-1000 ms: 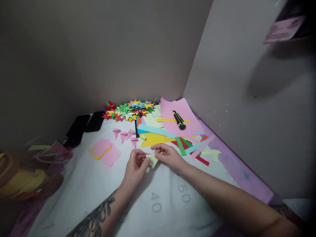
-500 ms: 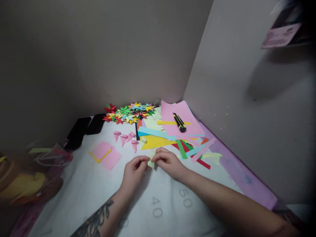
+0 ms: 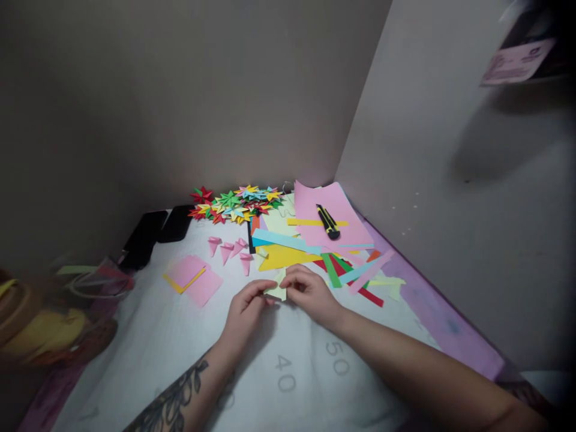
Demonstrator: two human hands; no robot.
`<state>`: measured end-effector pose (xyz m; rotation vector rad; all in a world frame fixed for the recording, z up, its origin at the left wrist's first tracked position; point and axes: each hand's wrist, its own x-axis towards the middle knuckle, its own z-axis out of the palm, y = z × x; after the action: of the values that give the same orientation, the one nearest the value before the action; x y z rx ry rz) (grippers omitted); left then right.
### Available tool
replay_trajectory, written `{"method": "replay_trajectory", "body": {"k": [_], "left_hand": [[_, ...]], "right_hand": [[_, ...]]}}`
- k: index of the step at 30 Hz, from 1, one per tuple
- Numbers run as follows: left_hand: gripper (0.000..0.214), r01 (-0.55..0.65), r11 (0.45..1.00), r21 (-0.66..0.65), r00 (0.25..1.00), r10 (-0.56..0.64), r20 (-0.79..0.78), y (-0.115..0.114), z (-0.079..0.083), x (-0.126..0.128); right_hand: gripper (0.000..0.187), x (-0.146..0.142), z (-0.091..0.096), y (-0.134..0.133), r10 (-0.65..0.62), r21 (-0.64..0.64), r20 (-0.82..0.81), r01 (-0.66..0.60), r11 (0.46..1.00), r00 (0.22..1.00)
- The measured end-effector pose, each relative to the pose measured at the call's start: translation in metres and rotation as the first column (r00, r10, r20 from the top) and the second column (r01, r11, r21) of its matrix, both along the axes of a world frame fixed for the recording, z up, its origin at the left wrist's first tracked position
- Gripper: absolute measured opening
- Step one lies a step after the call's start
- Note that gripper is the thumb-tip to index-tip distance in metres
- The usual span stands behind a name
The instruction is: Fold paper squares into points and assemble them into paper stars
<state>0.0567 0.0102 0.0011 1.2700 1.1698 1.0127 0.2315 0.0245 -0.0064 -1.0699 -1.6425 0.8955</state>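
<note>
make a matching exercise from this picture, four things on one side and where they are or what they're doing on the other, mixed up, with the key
1. Left hand and right hand
2. Utility knife
3. Folded pink pieces
4. Multicoloured paper stars

A. Loose on the white surface, in front of the stars
B. Heaped near the back wall
C. Lying across a yellow strip
D. Pinching a pale green piece of paper

Pairs: 1-D, 2-C, 3-A, 4-B

- It seemed a home craft corner, grey walls point(image 3: 225, 90) meeting beyond the right grip point(image 3: 314, 295).
- Folded paper stars point(image 3: 230, 201) clustered beyond the left grip point(image 3: 245, 303).
- A cutter point(image 3: 328, 222) and coloured paper point(image 3: 310, 199) lay beyond the right one.
- A number-printed white cloth point(image 3: 315, 390) spread beneath both.
</note>
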Motion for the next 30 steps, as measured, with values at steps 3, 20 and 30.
{"method": "replay_trajectory", "body": {"k": [3,20,30], "left_hand": [[0.025,-0.002,0.990,0.141,0.996,0.015,-0.087,-0.0010,-0.0005,0.0024],[0.007,-0.021,0.941,0.336,0.964,0.108,-0.242,-0.0018,0.0070,0.0033],[0.012,-0.085,0.980,0.177,0.967,0.124,-0.223,-0.0012,0.0057,0.0050]], "right_hand": [[0.024,-0.0003,0.0019,-0.0013,-0.007,0.012,0.000,0.007,1.000,1.000],[0.010,-0.0028,0.0013,-0.0024,0.006,-0.082,-0.156,-0.018,0.997,0.988],[0.003,-0.0065,-0.0015,0.0011,-0.038,-0.185,-0.309,-0.021,0.982,0.950]]}}
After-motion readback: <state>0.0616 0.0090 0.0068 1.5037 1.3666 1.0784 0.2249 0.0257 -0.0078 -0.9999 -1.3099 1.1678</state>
